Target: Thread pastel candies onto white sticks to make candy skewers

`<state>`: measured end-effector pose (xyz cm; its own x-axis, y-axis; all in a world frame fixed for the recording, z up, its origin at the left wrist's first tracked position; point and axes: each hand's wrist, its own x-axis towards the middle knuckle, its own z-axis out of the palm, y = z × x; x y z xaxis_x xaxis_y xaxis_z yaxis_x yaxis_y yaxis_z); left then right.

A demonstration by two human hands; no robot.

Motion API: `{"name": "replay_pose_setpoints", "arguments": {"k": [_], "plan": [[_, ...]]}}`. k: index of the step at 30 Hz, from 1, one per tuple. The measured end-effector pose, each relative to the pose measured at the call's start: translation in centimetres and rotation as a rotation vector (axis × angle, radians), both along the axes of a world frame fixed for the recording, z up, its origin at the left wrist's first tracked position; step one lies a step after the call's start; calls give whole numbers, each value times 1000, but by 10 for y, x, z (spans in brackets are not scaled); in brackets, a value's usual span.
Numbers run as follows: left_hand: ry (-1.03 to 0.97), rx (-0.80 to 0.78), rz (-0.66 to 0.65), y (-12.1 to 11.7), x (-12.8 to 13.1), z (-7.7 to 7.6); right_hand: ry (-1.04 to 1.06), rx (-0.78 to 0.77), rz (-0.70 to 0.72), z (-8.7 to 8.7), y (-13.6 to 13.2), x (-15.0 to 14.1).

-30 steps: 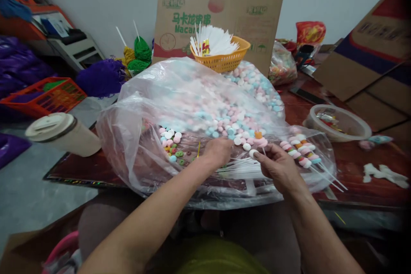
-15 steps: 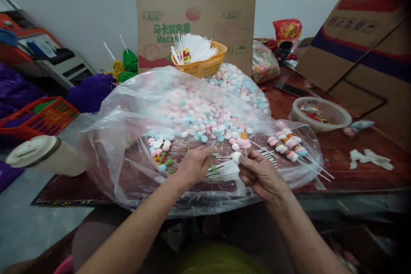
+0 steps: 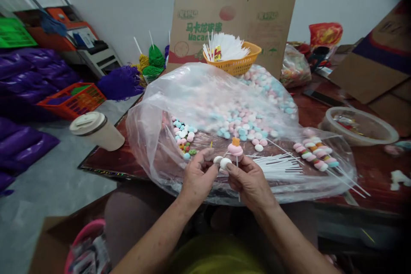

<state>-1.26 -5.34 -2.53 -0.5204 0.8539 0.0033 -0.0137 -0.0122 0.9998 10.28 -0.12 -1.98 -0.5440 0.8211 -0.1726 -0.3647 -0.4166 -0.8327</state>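
Observation:
My left hand (image 3: 199, 176) is closed in a pinch on a white marshmallow (image 3: 218, 160). Close beside it, my right hand (image 3: 253, 180) grips an upright white stick (image 3: 237, 162) that carries a pink marshmallow (image 3: 235, 150) topped by an orange piece (image 3: 236, 141). A second white marshmallow (image 3: 225, 163) sits at the right thumb tip. Beyond the right hand lies a row of bare white sticks (image 3: 278, 165) on the plastic. Colourful rings (image 3: 186, 149) and loose marshmallows (image 3: 183, 129) lie past the left hand. Several filled skewers (image 3: 311, 154) rest at the right.
A large clear plastic bag (image 3: 192, 81) of marshmallows spreads over the table. An orange basket (image 3: 236, 67) of white sticks stands behind. A lidded cup (image 3: 98, 130) leans near the left edge, and a plastic tub (image 3: 359, 132) stands right. Cardboard (image 3: 231, 17) closes the back.
My left hand has come from the bare sticks over to the right hand and now pinches a white marshmallow. The view has swung left. My right hand still holds the stick with pink and orange pieces.

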Motion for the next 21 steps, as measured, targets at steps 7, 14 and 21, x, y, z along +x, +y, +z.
{"name": "replay_pose_setpoints", "arguments": {"k": [7,14,21], "plan": [[-92,50,74,-5,2,3,-85,60,-66,1,-1,-7],[464,184,95,-8,4,-2,-125,-50,-21,12,-5,-6],[-13,101,-82,-9,1,-1,-35,-116,100,13,-5,-2]]}}
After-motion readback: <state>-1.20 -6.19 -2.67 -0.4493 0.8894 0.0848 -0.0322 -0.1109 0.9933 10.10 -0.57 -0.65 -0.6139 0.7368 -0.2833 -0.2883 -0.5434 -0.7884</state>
